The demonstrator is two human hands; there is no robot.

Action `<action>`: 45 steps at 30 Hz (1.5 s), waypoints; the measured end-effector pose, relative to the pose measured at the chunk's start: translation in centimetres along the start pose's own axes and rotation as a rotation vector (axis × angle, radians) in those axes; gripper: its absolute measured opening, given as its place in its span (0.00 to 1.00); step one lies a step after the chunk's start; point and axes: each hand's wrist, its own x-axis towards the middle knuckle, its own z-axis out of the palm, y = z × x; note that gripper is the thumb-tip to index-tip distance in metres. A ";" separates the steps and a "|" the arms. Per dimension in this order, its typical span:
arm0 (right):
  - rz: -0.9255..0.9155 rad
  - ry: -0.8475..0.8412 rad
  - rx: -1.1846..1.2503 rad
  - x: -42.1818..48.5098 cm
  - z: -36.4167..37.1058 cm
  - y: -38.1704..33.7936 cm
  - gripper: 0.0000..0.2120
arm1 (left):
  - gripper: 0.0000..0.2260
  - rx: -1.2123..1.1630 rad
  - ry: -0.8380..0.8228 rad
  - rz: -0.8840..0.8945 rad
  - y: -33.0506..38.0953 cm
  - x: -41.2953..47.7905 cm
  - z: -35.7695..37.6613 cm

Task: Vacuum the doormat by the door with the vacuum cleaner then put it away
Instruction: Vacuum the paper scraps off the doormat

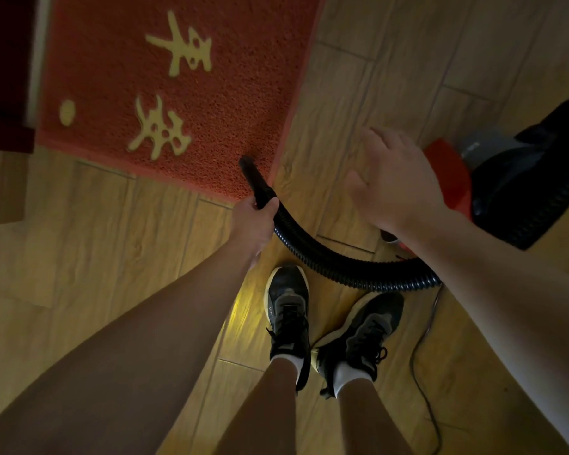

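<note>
Two black shoes (288,310) stand on the wood floor (79,257) at 6 o'clock, with a thin cord (421,349) at 5. Just past the toes, the black ribbed hose (342,267) bends in from 3 o'clock. The left hand (255,224) grips the black nozzle (253,178), fingers (271,205) curled round it. The nozzle tip touches the near right corner of the red doormat (178,93), which lies at 11 o'clock beside the dark door (4,60). The right hand (391,182) hangs with fingers spread, holding nothing, over the red and black vacuum cleaner (519,178) at 3 o'clock. To clean well, I think it is best to hold the tip down on the mat and go in slow, straight rows from this corner.
</note>
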 end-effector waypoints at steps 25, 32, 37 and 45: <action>-0.094 0.068 -0.006 -1.6 -5.8 -1.3 0.23 | 0.25 0.502 -0.046 0.137 6.0 -6.6 -1.2; -0.100 0.106 -0.014 -4.3 -10.2 -2.0 0.19 | 0.25 0.776 -0.048 0.410 12.0 -11.8 -2.7; -0.109 0.155 -0.032 -6.3 -14.5 -2.7 0.19 | 0.25 1.039 0.069 0.565 16.5 -16.3 -3.6; -0.108 0.259 -0.047 -10.2 -21.8 -3.0 0.20 | 0.26 1.224 0.176 0.710 21.7 -23.5 -4.7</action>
